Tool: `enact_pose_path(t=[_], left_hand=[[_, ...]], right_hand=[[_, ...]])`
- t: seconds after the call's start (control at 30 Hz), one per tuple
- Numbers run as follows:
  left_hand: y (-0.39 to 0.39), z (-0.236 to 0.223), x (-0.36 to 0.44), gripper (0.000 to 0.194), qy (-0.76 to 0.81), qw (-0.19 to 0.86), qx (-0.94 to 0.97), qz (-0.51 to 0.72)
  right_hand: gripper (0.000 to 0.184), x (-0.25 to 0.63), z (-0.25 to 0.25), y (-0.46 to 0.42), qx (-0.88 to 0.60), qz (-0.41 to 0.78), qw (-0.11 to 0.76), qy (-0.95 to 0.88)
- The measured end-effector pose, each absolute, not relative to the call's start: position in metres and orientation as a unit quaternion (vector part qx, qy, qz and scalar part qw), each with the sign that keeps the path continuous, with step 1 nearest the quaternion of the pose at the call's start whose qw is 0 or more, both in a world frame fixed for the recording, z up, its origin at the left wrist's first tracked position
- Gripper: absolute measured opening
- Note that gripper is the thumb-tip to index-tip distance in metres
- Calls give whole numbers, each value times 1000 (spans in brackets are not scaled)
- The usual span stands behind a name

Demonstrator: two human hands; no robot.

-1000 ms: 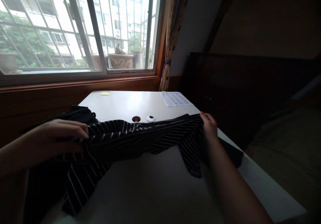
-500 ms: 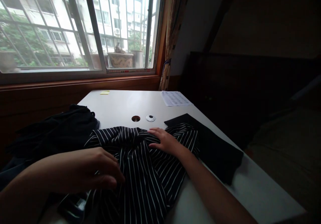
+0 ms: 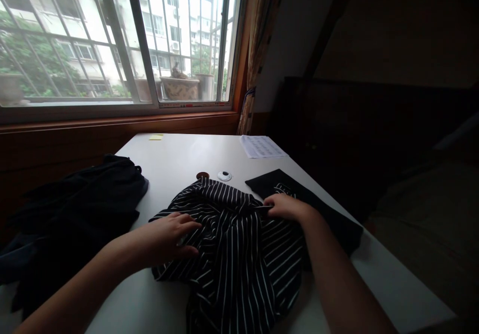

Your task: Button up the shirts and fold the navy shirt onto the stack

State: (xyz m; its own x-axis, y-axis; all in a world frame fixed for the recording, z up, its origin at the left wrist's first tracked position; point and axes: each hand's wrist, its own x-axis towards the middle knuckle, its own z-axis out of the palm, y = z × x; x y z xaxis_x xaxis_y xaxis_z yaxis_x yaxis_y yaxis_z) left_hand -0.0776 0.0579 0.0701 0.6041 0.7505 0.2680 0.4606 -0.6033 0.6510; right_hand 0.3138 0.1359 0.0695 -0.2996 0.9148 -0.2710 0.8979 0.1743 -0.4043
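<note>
A black garment with thin white stripes (image 3: pixel 239 254) lies bunched on the white table (image 3: pixel 179 157) in front of me. My left hand (image 3: pixel 168 239) rests on its left edge, fingers curled onto the cloth. My right hand (image 3: pixel 288 208) is closed, pinching the cloth at its upper right. Under the striped garment's right side lies a flat, plain black folded piece (image 3: pixel 329 224), near the table's right edge.
A heap of dark clothes (image 3: pixel 75 209) covers the table's left side. A cable hole (image 3: pixel 202 175) and a small white round cap (image 3: pixel 224 176) sit behind the garment. A printed sheet (image 3: pixel 262 147) and a yellow note (image 3: pixel 156 137) lie near the window.
The striped garment, held stretched in the air a second ago, now lies bunched on the table. Both hands have shifted: the left moved right onto its edge, the right now pinches the upper right.
</note>
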Motion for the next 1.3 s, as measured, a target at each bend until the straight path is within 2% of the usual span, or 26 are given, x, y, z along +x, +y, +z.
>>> enact_pose_path(t=[0.07,0.13,0.23,0.3,0.37,0.5,0.7,0.83,1.0,1.17,1.3], left_hand=[[55,69,-66,46,335,215,884,245],[50,66,-52,49,310,157,921,177],[35,59,-26,59,241,112,958,102],[25,54,-12,65,198,105,971,79],[16,51,-1,67,185,98,976,61],[8,50,5,56,218,70,973,34],[27,55,-16,19,249,79,965,-1],[62,65,-54,18,313,53,948,-13],[106,84,-119,25,433,-54,900,2],[116,100,-160,22,489,-128,862,30],[110,106,-152,18,487,-162,855,69]], right_hand=[[20,320,81,132,-553,340,29,-760],[35,312,87,130,-508,376,120,-766],[38,282,81,129,-473,277,292,-783],[49,258,68,129,-453,237,304,-804],[58,240,52,129,-454,199,269,-826],[32,233,32,134,-513,209,247,-795],[20,274,36,157,-576,243,356,-695],[19,311,41,167,-607,278,468,-579],[27,340,55,166,-578,300,597,-469],[28,351,68,162,-545,286,662,-428],[28,351,62,166,-549,230,690,-412]])
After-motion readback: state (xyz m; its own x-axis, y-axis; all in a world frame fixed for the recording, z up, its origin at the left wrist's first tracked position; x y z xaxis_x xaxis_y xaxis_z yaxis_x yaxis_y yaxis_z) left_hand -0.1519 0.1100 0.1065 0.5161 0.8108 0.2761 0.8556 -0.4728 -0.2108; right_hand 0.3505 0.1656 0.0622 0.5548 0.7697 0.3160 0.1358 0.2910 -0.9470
